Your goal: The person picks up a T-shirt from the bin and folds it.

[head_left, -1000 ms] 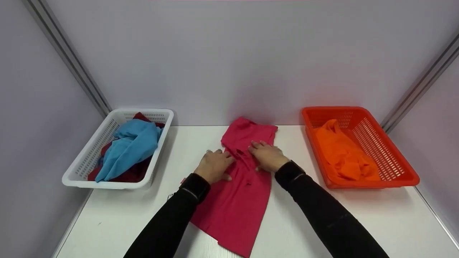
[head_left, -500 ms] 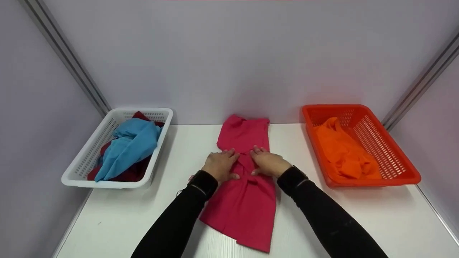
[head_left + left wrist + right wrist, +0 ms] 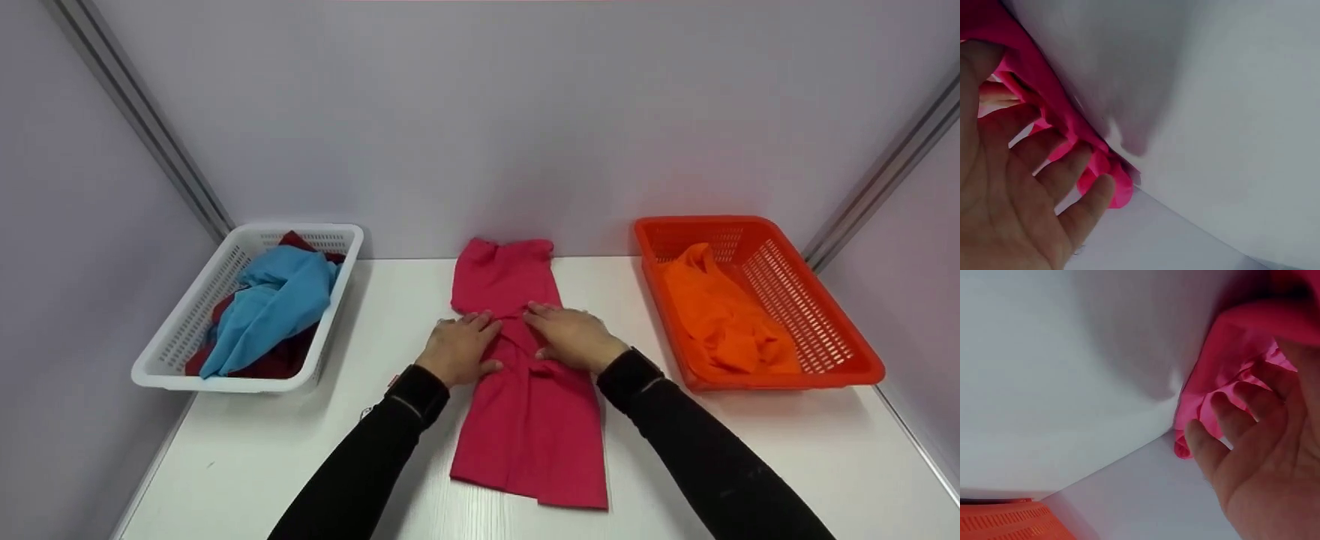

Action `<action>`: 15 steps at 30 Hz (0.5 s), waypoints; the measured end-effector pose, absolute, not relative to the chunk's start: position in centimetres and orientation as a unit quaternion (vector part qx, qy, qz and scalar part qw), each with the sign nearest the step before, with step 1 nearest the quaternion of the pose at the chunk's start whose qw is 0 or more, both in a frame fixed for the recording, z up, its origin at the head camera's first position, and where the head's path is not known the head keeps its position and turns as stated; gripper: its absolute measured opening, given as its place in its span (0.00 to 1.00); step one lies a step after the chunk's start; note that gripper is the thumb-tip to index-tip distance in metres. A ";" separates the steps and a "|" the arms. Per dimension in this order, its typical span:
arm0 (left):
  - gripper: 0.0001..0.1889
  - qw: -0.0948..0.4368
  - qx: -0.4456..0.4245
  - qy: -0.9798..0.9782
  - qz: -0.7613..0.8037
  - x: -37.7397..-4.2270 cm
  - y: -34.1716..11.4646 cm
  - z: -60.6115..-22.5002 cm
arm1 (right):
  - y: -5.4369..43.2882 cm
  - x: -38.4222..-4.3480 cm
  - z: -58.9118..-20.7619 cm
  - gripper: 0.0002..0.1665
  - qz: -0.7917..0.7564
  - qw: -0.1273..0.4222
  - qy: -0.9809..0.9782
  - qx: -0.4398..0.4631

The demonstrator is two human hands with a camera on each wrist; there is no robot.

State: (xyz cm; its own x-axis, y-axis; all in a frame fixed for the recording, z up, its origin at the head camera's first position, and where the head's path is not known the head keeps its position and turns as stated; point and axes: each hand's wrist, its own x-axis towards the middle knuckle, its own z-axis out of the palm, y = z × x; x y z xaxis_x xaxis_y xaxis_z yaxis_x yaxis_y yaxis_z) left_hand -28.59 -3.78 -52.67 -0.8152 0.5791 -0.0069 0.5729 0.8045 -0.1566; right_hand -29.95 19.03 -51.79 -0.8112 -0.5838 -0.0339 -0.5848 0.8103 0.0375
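A pinkish-red garment (image 3: 529, 442) lies lengthwise in the middle of the white table, its upper part folded over and creased across the centre. My left hand (image 3: 459, 349) rests on its left edge, fingers fairly straight and pointing inward. On the opposite edge my right hand (image 3: 574, 336) touches the cloth with extended fingers. Both wrist views show the palms, with the spread fingers against the garment's side (image 3: 1053, 98) and nothing gripped. Which kind of garment it is, I cannot tell.
To the left stands a white basket (image 3: 150, 367) with a blue cloth (image 3: 281, 300) on top of dark red cloth (image 3: 289, 356). An orange-red basket (image 3: 825, 322) holding an orange cloth (image 3: 720, 315) stands to the right. A wall (image 3: 480, 112) closes off the back.
The garment's lower end has swung right, so it now lies straighter, and its top has shifted left. Its upper part looks smoother. Both hands have stayed on the middle, the right drifting slightly rightward.
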 end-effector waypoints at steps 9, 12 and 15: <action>0.27 0.092 -0.438 -0.894 -0.021 -24.9 -7.9 -53.4 | 22.7 -23.9 -51.0 0.35 0.012 -0.068 0.899 -0.432; 0.27 0.093 -0.463 -0.880 -0.043 -23.3 -9.2 -53.5 | 24.3 -22.0 -51.4 0.34 -0.002 -0.042 0.886 -0.462; 0.30 0.089 -0.480 -0.871 -0.046 -22.0 -10.5 -53.7 | 25.9 -20.6 -51.8 0.33 -0.001 -0.025 0.883 -0.468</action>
